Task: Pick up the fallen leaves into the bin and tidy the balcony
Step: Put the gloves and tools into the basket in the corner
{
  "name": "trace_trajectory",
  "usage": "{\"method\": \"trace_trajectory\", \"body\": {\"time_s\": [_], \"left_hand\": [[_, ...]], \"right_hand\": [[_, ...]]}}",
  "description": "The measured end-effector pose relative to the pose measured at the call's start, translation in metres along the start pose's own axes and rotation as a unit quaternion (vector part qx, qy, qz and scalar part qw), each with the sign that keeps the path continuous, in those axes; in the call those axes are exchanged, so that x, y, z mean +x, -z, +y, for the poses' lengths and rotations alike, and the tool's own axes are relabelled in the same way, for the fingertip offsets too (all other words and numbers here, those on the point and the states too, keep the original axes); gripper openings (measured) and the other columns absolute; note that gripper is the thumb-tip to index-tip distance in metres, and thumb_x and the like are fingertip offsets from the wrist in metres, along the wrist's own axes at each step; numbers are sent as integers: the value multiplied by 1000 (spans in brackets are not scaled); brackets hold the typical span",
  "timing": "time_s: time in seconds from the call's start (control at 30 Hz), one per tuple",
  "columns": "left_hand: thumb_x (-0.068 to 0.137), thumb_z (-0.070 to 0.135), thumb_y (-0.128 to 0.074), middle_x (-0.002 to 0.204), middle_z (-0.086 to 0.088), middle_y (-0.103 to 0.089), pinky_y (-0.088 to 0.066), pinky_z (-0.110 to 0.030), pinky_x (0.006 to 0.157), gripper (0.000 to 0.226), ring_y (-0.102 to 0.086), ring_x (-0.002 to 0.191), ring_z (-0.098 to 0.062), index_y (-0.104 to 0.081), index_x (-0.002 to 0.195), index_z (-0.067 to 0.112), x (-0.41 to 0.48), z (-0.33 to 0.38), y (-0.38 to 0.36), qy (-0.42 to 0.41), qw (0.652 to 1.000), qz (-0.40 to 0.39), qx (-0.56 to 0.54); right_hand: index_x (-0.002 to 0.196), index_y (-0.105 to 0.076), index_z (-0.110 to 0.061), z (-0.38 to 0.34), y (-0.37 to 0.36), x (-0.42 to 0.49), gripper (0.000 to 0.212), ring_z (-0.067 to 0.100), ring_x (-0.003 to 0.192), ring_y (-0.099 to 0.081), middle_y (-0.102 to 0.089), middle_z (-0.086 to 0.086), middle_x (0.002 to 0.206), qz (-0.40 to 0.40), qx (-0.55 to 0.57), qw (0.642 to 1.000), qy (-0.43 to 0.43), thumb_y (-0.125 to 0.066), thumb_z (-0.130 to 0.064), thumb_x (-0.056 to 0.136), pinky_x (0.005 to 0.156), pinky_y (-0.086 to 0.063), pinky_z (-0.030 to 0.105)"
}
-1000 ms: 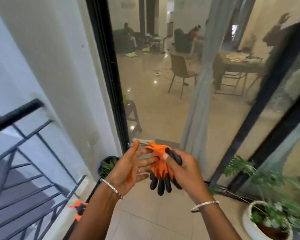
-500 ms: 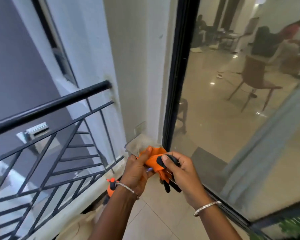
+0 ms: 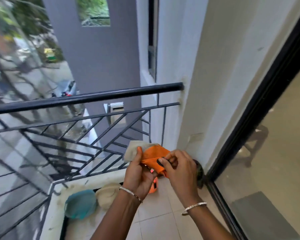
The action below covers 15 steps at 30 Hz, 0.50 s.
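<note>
Two grips, left hand [image 3: 138,172] and right hand [image 3: 180,168], pinch orange glove [image 3: 154,152] between them.

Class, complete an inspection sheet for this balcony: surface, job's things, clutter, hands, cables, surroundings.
Surface: pale tiled floor.
Job's things: orange glove with a pale tag; no leaves or bin clearly seen.
Clutter: teal round thing, beige round thing and small orange object, low by the railing's ledge.
Hands: left hand grips the glove; right hand pinches it.
Cables: nothing seen.
Surroundings: black railing, white wall, glass door.
</note>
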State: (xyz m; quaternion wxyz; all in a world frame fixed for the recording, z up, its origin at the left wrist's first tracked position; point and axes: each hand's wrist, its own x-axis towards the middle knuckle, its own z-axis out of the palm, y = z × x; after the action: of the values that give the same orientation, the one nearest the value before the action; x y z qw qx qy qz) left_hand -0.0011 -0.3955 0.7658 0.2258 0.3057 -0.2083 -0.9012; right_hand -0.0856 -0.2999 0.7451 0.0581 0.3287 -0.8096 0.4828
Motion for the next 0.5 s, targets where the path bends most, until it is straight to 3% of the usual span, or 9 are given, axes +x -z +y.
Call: {"method": "trace_trajectory", "body": {"time_s": [0.03, 0.1, 0.23, 0.3, 0.4, 0.5], "left_hand": [[98, 45, -45, 105, -27, -70, -59, -50, 77, 56, -71, 90, -36, -62, 111, -6, -4, 2, 2, -8, 1000, 16, -17], [95, 47, -48, 99, -23, -70, -59, -49, 78, 56, -71, 87, -31, -61, 112, -5, -12, 6, 12, -37, 997, 52, -41], [94, 48, -52, 99, -20, -66, -54, -53, 88, 48, -68, 88, -31, -61, 107, 3, -29, 15, 37, -93, 989, 91, -72], [95, 46, -51, 94, -18, -67, -51, -50, 94, 45, -67, 89, -29, -58, 111, 5, -43, 18, 48, -119, 986, 98, -66], [97, 47, -47, 85, -15, -67, -56, -43, 86, 46, -69, 87, -25, -56, 113, 4, -61, 25, 66, -136, 984, 105, -37], [95, 48, -50, 95, -16, -61, -43, -47, 107, 46, -59, 101, -27, -58, 112, 5, -78, 37, 87, -154, 981, 109, -30]], "right_hand": [[79, -63, -23, -3, -7, -3, 14, 9, 75, -57, -59, -8, 80, -26, -8, 999, 24, -75, -29, 83, 69, -48, 29], [91, -67, -26, -10, -19, -14, 8, 12, 87, -60, -64, -8, 90, -94, -8, 993, 67, -62, -33, 90, 75, -46, 27], [124, -62, -28, -25, -35, -39, 41, 7, 109, -57, -63, -10, 119, -239, 56, 965, 92, -52, -33, 84, 93, -46, 24], [129, -60, -29, -32, -43, -44, 47, 5, 103, -57, -63, -12, 116, -292, 76, 948, 104, -56, -30, 81, 90, -49, 27], [128, -61, -33, -41, -50, -44, 52, 4, 81, -58, -65, -11, 101, -374, 132, 912, 104, -58, -18, 79, 75, -51, 23], [124, -62, -40, -50, -58, -45, 55, 5, 88, -63, -70, -8, 101, -427, 147, 884, 123, -60, -8, 80, 76, -51, 18]]}}
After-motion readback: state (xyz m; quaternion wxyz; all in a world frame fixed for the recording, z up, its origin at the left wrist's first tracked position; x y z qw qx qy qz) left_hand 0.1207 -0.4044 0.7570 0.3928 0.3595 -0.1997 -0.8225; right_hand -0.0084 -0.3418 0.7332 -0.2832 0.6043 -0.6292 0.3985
